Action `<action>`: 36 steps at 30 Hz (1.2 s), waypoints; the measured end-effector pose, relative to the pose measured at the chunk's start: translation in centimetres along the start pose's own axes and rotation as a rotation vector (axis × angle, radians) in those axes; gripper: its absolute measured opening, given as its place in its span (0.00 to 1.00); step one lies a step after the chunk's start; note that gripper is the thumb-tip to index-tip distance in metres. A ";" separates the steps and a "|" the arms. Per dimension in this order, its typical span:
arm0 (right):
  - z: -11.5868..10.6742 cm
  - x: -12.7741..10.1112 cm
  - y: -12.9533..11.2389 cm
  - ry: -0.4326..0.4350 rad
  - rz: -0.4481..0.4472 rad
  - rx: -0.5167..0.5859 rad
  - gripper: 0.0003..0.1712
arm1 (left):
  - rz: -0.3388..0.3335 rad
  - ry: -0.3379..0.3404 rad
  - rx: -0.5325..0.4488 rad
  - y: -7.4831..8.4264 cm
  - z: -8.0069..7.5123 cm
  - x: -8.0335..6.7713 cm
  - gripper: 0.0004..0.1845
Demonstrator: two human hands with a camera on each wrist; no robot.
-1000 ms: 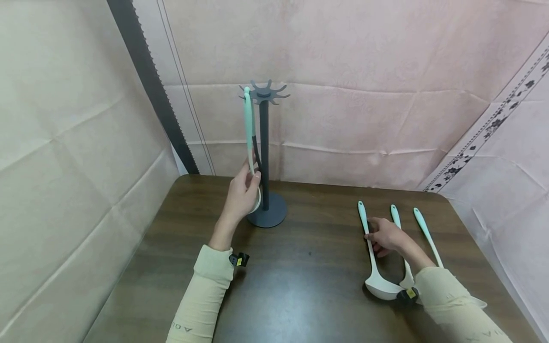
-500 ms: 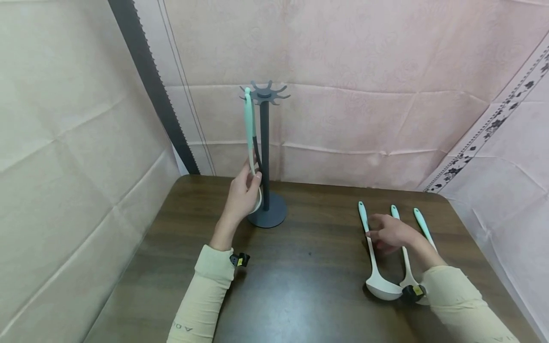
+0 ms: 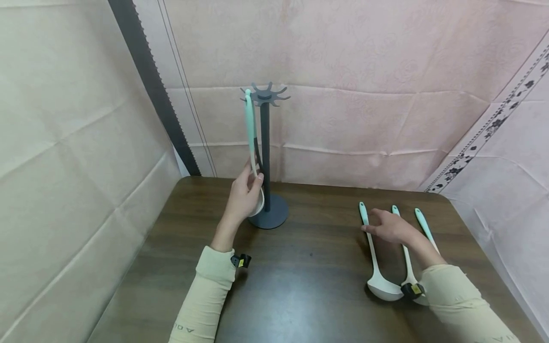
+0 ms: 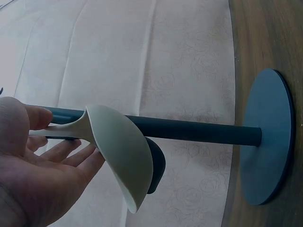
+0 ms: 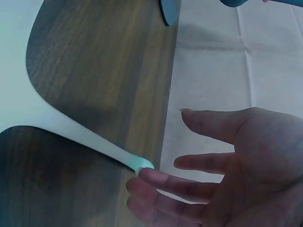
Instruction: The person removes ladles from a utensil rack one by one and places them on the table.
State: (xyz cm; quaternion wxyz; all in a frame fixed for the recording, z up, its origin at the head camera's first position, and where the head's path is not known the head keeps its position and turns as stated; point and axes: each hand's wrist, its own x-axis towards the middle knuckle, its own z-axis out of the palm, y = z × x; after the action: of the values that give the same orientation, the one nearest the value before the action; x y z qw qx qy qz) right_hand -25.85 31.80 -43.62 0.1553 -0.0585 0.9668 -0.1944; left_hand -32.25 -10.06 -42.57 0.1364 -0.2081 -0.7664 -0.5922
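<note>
My left hand (image 3: 242, 197) pinches the pale lower handle of a mint-and-cream ladle (image 4: 120, 151). In the head view its mint handle (image 3: 249, 119) stands upright, its top at a hook of the dark utensil stand (image 3: 265, 143). A second utensil with a dark lower part (image 4: 157, 165) is close behind, mostly hidden by the ladle. At the right, my right hand (image 3: 390, 226) is spread over the handle of another ladle (image 3: 383, 288) lying on the table; nothing is in its grasp. Whether the fingertips touch that handle I cannot tell.
Right of that ladle lie two more mint-handled utensils, one with a pale neck (image 3: 407, 267) and one (image 3: 424, 228) partly under the right arm. The stand's round base (image 3: 274, 219) rests near the back edge of the brown table (image 3: 317, 295). Cloth sheets hang behind and beside it.
My right hand's fingers have loosened and straightened, rising slightly off the lying ladle's handle, with the forearm shifting a little right. The left hand still holds its ladle at the stand, nearly unmoved.
</note>
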 end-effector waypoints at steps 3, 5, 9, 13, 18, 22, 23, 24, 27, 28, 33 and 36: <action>-0.1 -0.1 -0.5 0.005 0.004 0.014 0.48 | -0.002 0.005 0.007 0.0 0.0 -0.1 0.34; -0.1 -0.2 -0.8 0.007 0.002 0.021 0.50 | -0.004 0.008 0.011 0.0 0.0 -0.1 0.35; 0.1 -0.2 -1.4 0.046 -0.023 0.008 0.51 | -0.006 0.002 0.014 0.2 0.1 0.1 0.37; 0.1 -0.1 -2.1 0.123 -0.089 -0.025 0.50 | -0.009 -0.008 0.005 0.4 0.1 0.2 0.38; -0.4 -0.1 -3.8 0.173 -0.121 -0.027 0.49 | -0.007 -0.016 -0.067 0.3 0.0 0.1 0.39; -0.6 0.0 -5.5 0.201 -0.118 -0.014 0.49 | -0.015 -0.034 -0.156 0.8 -0.2 -0.1 0.38; -0.6 0.0 -5.9 0.211 -0.119 -0.012 0.49 | -0.019 -0.037 -0.177 0.9 -0.1 -0.1 0.38; -0.7 0.0 -6.2 0.222 -0.123 -0.007 0.49 | -0.018 -0.037 -0.195 0.9 -0.1 0.0 0.37; -0.8 0.2 -7.4 0.269 -0.158 0.007 0.48 | -0.014 -0.029 -0.290 0.7 0.0 0.1 0.34; -0.8 0.2 -7.8 0.284 -0.175 0.014 0.48 | -0.015 -0.022 -0.335 0.8 0.1 0.1 0.33; -0.8 0.7 -9.9 0.368 -0.293 0.068 0.47 | -0.038 0.039 -0.495 0.8 0.2 0.2 0.27; -0.7 0.9 -11.1 0.431 -0.383 0.100 0.46 | -0.049 0.069 -0.464 0.5 0.2 0.1 0.26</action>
State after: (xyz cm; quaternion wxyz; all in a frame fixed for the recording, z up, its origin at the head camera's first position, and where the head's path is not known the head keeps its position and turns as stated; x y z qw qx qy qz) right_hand -26.36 21.69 -38.87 -0.0904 -0.1897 0.9380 -0.2757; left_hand -32.12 -9.73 -42.18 0.0964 -0.1948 -0.6096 -0.7623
